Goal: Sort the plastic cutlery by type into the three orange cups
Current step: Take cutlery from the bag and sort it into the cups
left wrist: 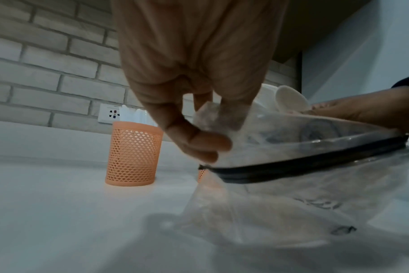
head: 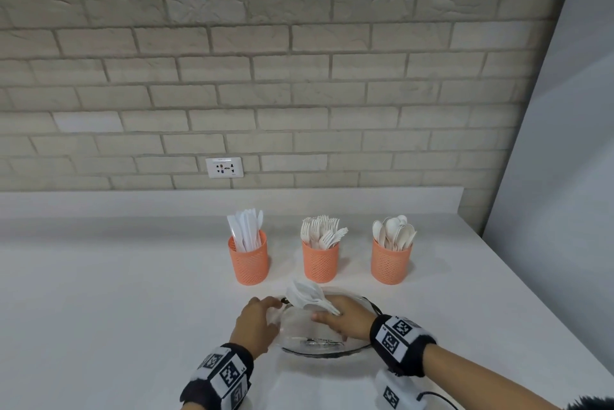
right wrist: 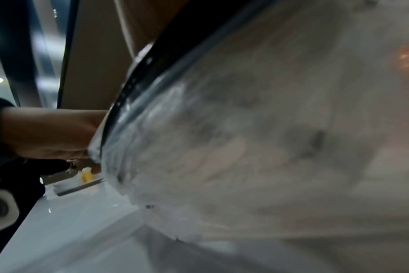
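On the white counter (head: 133, 293) stand 3 orange cups in a row near the brick wall: the left cup (head: 248, 258) w/ knives, the middle cup (head: 320, 260) w/ forks, the right cup (head: 391, 261) w/ spoons. In front of them, close to the person, lies a clear plastic bag (head: 299, 345) w/ a black zip edge, its mouth held open. The left hand (head: 255, 323) pinches the left edge of the bag; in the left wrist view its fingers (left wrist: 199, 140) are curled and press the thin plastic against the thumb. The right hand (head: 342, 315) is at the bag mouth and grips a bunch of white spoons (head: 304, 296), handles inside the closed fingers, bowls fanned up and to the left. The right wrist view is blurred, mostly bag plastic, so no finger detail there. Both wrists wear black bands w/ printed markers.
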Motion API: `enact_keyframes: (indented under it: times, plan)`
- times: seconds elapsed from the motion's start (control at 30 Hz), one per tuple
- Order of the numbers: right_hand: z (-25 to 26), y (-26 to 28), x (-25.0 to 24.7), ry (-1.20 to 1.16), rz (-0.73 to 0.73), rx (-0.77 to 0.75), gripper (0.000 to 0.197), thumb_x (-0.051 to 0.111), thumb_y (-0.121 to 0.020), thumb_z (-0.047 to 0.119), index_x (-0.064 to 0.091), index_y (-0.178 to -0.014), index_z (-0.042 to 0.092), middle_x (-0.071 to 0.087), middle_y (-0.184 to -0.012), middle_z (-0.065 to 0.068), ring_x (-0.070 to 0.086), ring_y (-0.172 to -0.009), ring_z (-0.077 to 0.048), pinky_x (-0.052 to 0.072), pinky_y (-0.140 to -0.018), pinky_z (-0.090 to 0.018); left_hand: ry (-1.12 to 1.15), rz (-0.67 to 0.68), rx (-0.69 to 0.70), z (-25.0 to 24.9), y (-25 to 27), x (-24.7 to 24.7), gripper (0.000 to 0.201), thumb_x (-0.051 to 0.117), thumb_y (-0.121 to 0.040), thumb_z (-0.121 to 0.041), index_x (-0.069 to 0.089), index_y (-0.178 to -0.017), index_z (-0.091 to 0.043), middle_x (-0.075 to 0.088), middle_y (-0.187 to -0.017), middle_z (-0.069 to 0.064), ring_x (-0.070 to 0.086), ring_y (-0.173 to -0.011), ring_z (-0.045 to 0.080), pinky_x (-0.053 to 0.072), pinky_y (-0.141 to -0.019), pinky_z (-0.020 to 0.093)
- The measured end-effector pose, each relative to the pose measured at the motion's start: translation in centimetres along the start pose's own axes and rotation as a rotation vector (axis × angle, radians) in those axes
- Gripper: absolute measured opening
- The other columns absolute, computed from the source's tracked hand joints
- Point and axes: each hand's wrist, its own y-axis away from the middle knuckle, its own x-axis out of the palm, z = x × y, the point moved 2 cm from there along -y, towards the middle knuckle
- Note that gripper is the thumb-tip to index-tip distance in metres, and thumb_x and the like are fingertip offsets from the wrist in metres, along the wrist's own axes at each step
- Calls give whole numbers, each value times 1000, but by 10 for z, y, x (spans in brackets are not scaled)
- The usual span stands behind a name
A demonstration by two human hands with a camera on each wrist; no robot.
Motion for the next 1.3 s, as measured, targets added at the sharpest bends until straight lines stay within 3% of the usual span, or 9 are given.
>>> enact_keyframes:
  times: [0.07,0.2,0.4,0.53,0.73,0.9,1.03,1.17,1.3]
  plan:
    - [3,-2,-1,-82,-22,5,11,53,-94,30,50,-85,36,42,-61,5,43,-45,0,43,-48,-16,17,-83,-24,-5,-1,1,38,54,-84,-8,57,-121,-16,43,-106,3,59,-98,30,56,-72,34]
    - [15,-9,-12,-289,-113,-11,15,53,-94,29,52,-80,22,46,-50,7,43,-38,-1,44,-48,-18,-19,-139,-41,-19,-2,5,39,52,-85,-4,53,-123,-12,44,-122,8,57,-107,28,43,-93,31]
    - [32,-2,-50,-588,-228,26,36,43,-94,44,48,-85,9,44,-50,1,44,-37,-8,50,-46,-25,-46,-134,-62,-25,-4,8,38,52,-86,-8,51,-123,-14,43,-124,9,59,-102,29,45,-89,31]
    - [25,12,-59,-634,-233,153,43,36,-93,54,47,-87,12,36,-43,9,33,-34,-6,35,-38,-18,-114,-125,-73,-28,-2,9,27,54,-87,-30,52,-111,-19,43,-119,5,60,-98,27,47,-83,31]
    - [16,28,-60,-698,-215,209,19,60,-90,26,45,-86,16,32,-52,6,24,-37,-3,21,-36,-13,-147,-273,37,-38,-3,-3,14,58,-83,-35,55,-78,-23,52,-111,3,49,-107,23,44,-89,35]
    - [14,31,-53,-649,-252,185,17,56,-93,26,48,-100,13,42,-55,4,31,-37,-2,25,-36,-13,272,-364,279,-65,-6,-21,13,62,-86,-14,59,-74,-19,60,-94,5,53,-94,17,41,-81,26]
    - [19,31,-47,-627,-260,137,34,50,-95,31,45,-122,11,38,-54,5,35,-38,-3,32,-37,-16,720,-197,226,-96,-5,-30,7,54,-92,-15,60,-92,-13,65,-87,3,61,-85,20,50,-70,21]
    - [25,30,-43,-527,-240,75,35,46,-97,33,44,-126,14,39,-52,7,35,-36,-3,37,-36,-18,1016,28,124,-120,-1,-28,19,56,-91,-24,59,-104,-10,68,-91,6,67,-83,17,56,-70,23]
    - [29,32,-41,-365,-252,13,27,45,-97,35,44,-121,25,42,-57,4,36,-36,-2,33,-35,-18,1026,-10,164,-132,-4,-23,19,61,-88,-18,59,-99,-3,64,-82,9,66,-68,12,56,-59,21]
